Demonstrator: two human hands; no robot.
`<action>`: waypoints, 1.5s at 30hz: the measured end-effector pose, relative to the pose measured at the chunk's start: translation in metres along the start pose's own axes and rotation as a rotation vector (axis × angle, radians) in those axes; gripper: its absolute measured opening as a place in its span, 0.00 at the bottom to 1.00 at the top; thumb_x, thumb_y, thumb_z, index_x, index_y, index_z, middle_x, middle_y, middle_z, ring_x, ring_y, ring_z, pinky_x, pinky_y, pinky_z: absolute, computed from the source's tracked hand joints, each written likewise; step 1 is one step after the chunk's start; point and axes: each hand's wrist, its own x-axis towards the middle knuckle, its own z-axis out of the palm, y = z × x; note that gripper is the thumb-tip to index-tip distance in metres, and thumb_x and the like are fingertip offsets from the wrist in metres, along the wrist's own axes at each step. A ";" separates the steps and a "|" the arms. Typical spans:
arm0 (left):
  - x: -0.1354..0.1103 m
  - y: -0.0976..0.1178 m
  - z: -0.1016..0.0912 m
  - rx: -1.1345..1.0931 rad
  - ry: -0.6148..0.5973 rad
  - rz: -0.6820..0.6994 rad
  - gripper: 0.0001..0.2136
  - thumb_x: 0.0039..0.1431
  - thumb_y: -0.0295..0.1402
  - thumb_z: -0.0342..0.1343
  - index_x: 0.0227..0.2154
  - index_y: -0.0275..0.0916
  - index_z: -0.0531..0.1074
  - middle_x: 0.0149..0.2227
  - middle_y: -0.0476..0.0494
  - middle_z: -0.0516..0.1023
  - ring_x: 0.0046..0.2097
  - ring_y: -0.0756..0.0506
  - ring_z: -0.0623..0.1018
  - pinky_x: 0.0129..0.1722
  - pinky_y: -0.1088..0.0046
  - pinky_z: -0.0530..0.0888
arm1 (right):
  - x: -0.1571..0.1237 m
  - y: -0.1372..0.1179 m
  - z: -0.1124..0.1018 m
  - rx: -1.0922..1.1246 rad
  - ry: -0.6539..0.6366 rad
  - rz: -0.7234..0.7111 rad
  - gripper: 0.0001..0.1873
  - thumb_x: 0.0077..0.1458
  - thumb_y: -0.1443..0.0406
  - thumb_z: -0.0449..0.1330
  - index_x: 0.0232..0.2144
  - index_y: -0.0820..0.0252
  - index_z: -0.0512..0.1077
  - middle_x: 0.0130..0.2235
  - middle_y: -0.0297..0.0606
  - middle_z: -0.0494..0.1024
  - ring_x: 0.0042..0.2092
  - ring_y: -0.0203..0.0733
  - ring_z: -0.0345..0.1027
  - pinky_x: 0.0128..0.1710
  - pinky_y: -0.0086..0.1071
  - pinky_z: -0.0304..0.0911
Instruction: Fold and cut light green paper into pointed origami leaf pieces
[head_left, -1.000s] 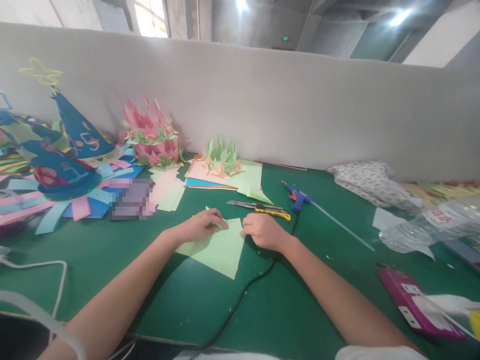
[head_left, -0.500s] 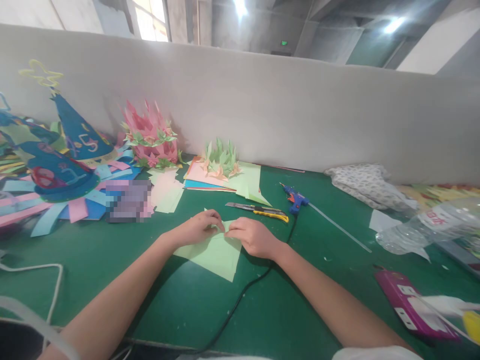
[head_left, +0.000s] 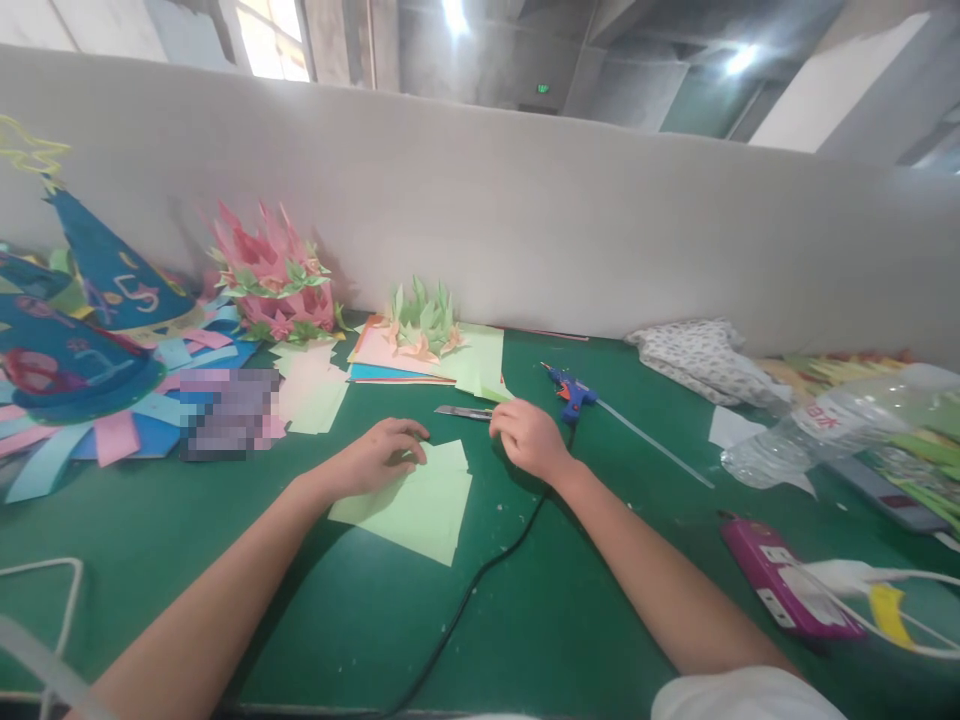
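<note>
My left hand (head_left: 379, 458) rests on the upper left of some light green paper sheets (head_left: 420, 510), its fingers curved and thumb apart. A smaller green piece (head_left: 448, 457) lies on top beside its fingertips. Over to the right, my right hand (head_left: 531, 438) has its fingers curled on the handle of a utility knife (head_left: 461, 412). The blade sticks out to the left on the table, while the hand hides the yellow handle. A blue glue gun (head_left: 574, 395) with a long clear stick lies just beyond that hand.
Paper crowns in pink (head_left: 277, 280) and green (head_left: 424, 315) stand at the back, with blue cone hats (head_left: 112, 260) at left. A plastic bottle (head_left: 817, 425) and a magenta power strip (head_left: 780, 580) lie at right. A black cord (head_left: 480, 590) crosses the green table.
My right hand has left the green paper and moved right onto the utility knife. The left hand stays on the paper with its fingers more apart. The view has turned slightly right.
</note>
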 end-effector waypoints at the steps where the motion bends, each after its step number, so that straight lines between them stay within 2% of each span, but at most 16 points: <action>1: 0.000 0.001 0.000 0.018 0.005 0.012 0.08 0.57 0.34 0.48 0.35 0.41 0.71 0.50 0.42 0.67 0.53 0.41 0.65 0.51 0.63 0.64 | 0.001 0.001 -0.001 -0.018 0.018 0.055 0.15 0.50 0.75 0.47 0.30 0.60 0.72 0.35 0.41 0.73 0.37 0.44 0.62 0.36 0.35 0.58; 4: 0.000 0.004 0.001 0.037 0.022 0.021 0.09 0.56 0.38 0.51 0.34 0.40 0.70 0.49 0.42 0.68 0.53 0.41 0.65 0.51 0.62 0.64 | 0.002 0.003 0.003 -0.049 -0.010 0.157 0.13 0.55 0.69 0.51 0.43 0.60 0.69 0.43 0.43 0.72 0.43 0.46 0.62 0.42 0.39 0.58; 6: 0.000 0.007 0.002 0.030 0.033 0.018 0.10 0.54 0.40 0.53 0.35 0.40 0.68 0.48 0.41 0.68 0.52 0.41 0.65 0.50 0.62 0.64 | 0.001 0.005 0.009 -0.047 -0.054 0.189 0.14 0.56 0.67 0.52 0.45 0.59 0.67 0.43 0.43 0.72 0.44 0.47 0.62 0.43 0.40 0.58; 9: 0.000 0.010 0.004 0.004 0.038 0.009 0.12 0.54 0.38 0.53 0.40 0.40 0.65 0.48 0.41 0.67 0.52 0.41 0.64 0.51 0.61 0.63 | -0.001 0.007 0.015 -0.033 -0.074 0.222 0.15 0.56 0.69 0.51 0.46 0.59 0.67 0.42 0.43 0.72 0.44 0.46 0.62 0.43 0.40 0.58; 14: -0.002 0.014 0.004 0.016 0.031 -0.041 0.16 0.54 0.36 0.52 0.46 0.43 0.61 0.50 0.41 0.64 0.53 0.41 0.62 0.52 0.59 0.62 | -0.001 -0.005 0.008 0.108 -0.011 0.183 0.11 0.56 0.67 0.53 0.42 0.59 0.70 0.41 0.42 0.72 0.44 0.45 0.62 0.45 0.40 0.57; 17: -0.001 0.016 0.003 0.037 0.038 -0.037 0.18 0.54 0.36 0.52 0.48 0.43 0.60 0.50 0.42 0.64 0.53 0.40 0.62 0.52 0.59 0.61 | 0.002 -0.021 0.007 0.278 -0.094 0.169 0.12 0.56 0.62 0.55 0.43 0.58 0.70 0.37 0.39 0.73 0.40 0.41 0.64 0.42 0.36 0.58; 20: -0.001 0.017 0.004 0.034 0.032 -0.009 0.15 0.54 0.34 0.51 0.46 0.43 0.61 0.50 0.43 0.63 0.53 0.41 0.62 0.52 0.61 0.62 | 0.005 -0.033 0.012 0.368 -0.140 0.211 0.09 0.53 0.62 0.58 0.36 0.60 0.71 0.32 0.36 0.72 0.36 0.38 0.63 0.36 0.31 0.58; 23: 0.000 0.017 0.006 -0.009 0.022 -0.017 0.13 0.54 0.33 0.50 0.43 0.42 0.61 0.48 0.43 0.64 0.51 0.43 0.64 0.49 0.64 0.64 | 0.008 -0.035 0.017 0.433 -0.156 0.232 0.07 0.50 0.63 0.61 0.27 0.62 0.70 0.29 0.34 0.70 0.33 0.36 0.62 0.32 0.28 0.57; 26: 0.000 0.018 0.007 -0.079 0.012 -0.071 0.13 0.54 0.33 0.51 0.43 0.42 0.59 0.45 0.44 0.66 0.47 0.45 0.67 0.45 0.67 0.66 | 0.008 -0.032 0.016 0.470 -0.210 0.217 0.08 0.48 0.65 0.62 0.24 0.63 0.69 0.27 0.33 0.68 0.31 0.35 0.61 0.31 0.27 0.55; 31: 0.002 0.014 0.009 -0.053 -0.014 -0.098 0.15 0.54 0.41 0.51 0.43 0.41 0.63 0.44 0.44 0.69 0.45 0.43 0.70 0.43 0.68 0.67 | 0.008 -0.028 0.008 0.478 -0.322 0.171 0.09 0.50 0.65 0.61 0.22 0.64 0.69 0.27 0.33 0.68 0.30 0.34 0.61 0.29 0.27 0.54; 36: 0.008 0.008 0.012 0.084 0.021 -0.048 0.16 0.61 0.43 0.40 0.35 0.38 0.69 0.38 0.43 0.72 0.40 0.44 0.72 0.39 0.69 0.67 | 0.010 -0.030 0.007 0.411 -0.317 0.166 0.12 0.54 0.64 0.57 0.21 0.64 0.68 0.26 0.33 0.67 0.29 0.33 0.59 0.28 0.26 0.51; 41: 0.010 0.008 0.015 0.130 0.070 -0.084 0.15 0.59 0.43 0.44 0.36 0.38 0.69 0.37 0.43 0.74 0.38 0.44 0.73 0.37 0.69 0.68 | 0.010 -0.032 0.007 0.361 -0.329 0.195 0.11 0.52 0.63 0.59 0.21 0.63 0.67 0.26 0.33 0.67 0.29 0.34 0.59 0.28 0.27 0.50; 45: 0.010 0.010 0.017 0.125 0.079 -0.119 0.13 0.57 0.41 0.47 0.40 0.40 0.67 0.40 0.44 0.74 0.40 0.43 0.73 0.38 0.69 0.68 | 0.010 -0.035 0.007 0.329 -0.308 0.219 0.11 0.51 0.64 0.59 0.21 0.63 0.65 0.26 0.32 0.65 0.30 0.34 0.58 0.29 0.27 0.50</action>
